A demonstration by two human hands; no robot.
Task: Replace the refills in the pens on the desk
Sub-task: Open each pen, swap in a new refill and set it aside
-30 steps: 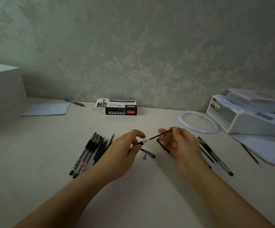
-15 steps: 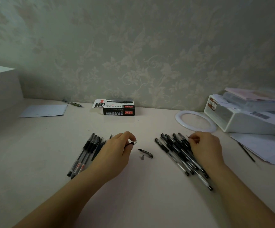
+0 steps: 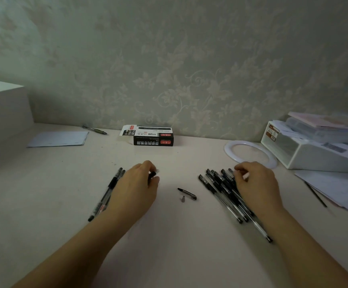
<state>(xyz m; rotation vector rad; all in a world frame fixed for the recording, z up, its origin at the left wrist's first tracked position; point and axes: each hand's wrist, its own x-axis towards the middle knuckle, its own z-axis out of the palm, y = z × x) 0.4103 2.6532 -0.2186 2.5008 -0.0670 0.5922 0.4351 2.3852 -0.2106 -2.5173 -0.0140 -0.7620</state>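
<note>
Left hand (image 3: 136, 189), frame centre-left, pinched an open barrel (image 3: 152, 174), presumably awaiting a refill; right hand (image 3: 256, 185), centre-right, curled over the pens (image 3: 220, 185), grip indiscernible.

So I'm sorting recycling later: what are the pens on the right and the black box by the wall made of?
The pens look like clear glossy plastic, their barrels see-through, with darker matte grips, possibly rubber. The black box seems printed cardboard: a folded flap stands open at its left end.
</note>
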